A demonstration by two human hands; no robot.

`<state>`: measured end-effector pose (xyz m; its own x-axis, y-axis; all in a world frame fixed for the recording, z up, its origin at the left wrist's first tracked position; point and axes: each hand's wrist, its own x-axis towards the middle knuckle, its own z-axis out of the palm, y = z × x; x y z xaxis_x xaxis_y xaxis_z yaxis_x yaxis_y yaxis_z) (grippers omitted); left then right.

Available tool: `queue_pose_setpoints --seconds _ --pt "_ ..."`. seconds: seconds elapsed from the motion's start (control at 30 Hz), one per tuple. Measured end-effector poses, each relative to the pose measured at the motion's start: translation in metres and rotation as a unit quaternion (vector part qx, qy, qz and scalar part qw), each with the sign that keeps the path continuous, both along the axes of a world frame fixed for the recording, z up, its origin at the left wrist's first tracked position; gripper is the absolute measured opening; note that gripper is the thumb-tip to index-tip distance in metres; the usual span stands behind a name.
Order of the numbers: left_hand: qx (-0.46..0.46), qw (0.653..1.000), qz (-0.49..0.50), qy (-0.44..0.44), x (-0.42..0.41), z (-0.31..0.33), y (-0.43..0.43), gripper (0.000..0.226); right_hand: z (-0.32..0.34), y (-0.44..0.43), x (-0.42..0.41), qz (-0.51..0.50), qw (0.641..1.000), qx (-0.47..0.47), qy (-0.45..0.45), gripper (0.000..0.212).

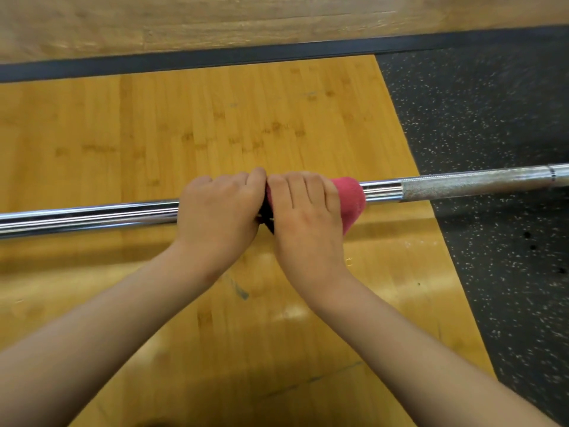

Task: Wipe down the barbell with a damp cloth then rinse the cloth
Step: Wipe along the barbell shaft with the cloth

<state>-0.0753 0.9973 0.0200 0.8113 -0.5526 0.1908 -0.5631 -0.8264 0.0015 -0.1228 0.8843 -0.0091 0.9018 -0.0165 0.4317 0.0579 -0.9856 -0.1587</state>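
Gripping the barbell (92, 215) side by side.
Curled round steel with left hand (218, 211), clamped on pink cloth (349, 198) with right hand (304, 218).

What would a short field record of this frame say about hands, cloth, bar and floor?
left hand: fingers curled over the barbell, right beside the right hand
right hand: grips the pink cloth wrapped round the bar
bar surface: smooth chrome at left, knurled section at right
floor: wooden platform, speckled rubber flooring
cloth under left hand: cannot tell
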Motion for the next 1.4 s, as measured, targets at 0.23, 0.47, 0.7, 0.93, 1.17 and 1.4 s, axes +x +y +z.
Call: queue_pose_setpoints --seconds 0.23,0.47,0.7,0.93,1.17,1.4 --pt "0.102 0.992 0.013 0.072 0.007 0.0 -0.002 0.013 0.002 -0.052 -0.014 -0.037 0.999 0.031 0.009 0.033" --pt "0.037 0.842 -0.031 0.538 0.049 0.028 -0.004 0.004 0.001 -0.068 -0.013 -0.094 0.995 0.037 0.006 0.028" --pt "0.047 0.999 0.015 0.019 -0.01 0.0 -0.009 0.023 0.001 -0.004 -0.001 -0.069 0.997 -0.028 0.016 0.02" --pt "0.09 0.995 0.024 0.038 0.001 -0.001 -0.015 0.031 0.002 -0.03 -0.006 0.016 1.0 -0.01 0.006 0.029" --pt "0.062 0.848 -0.02 0.526 0.05 0.026 -0.015 0.029 0.005 -0.074 -0.015 -0.04 0.999 0.015 0.022 0.038" --pt "0.034 0.997 0.019 0.067 -0.004 0.012 -0.001 0.02 0.001 -0.028 -0.005 -0.076 0.997 0.01 -0.002 0.02"
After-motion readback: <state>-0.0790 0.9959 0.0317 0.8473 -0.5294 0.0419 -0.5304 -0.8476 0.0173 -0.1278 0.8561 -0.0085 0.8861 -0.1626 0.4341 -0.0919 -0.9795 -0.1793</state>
